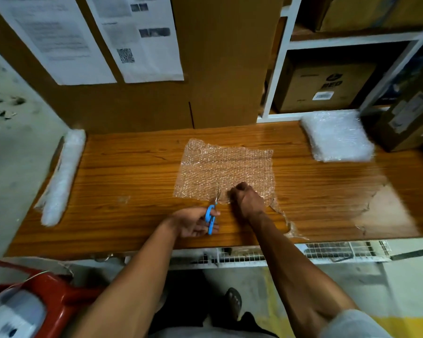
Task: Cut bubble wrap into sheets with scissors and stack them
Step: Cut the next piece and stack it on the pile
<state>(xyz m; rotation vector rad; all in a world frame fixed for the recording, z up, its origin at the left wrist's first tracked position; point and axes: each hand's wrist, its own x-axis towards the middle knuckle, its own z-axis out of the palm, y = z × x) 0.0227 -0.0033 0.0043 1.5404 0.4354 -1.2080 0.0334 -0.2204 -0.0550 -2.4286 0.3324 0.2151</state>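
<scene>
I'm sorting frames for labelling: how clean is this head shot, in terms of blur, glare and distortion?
Head view: the centre is fairly sharp, with the scissors and bubble wrap sheet readable; the edges smear, blurring the stack of sheets and the roll; wide-angle bending bows the table edges; soft glare on the wood at right; the printed papers are unreadable.

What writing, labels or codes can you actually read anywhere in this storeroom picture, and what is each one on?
"RED": printed on the cardboard box on the shelf; the logo above it is unreadable.
White barcode label on that box: too small to read.
Two paper sheets taped to the big carton: text blurred; one carries a QR code, unreadable.
Label on the dark box at right: blurred.
</scene>
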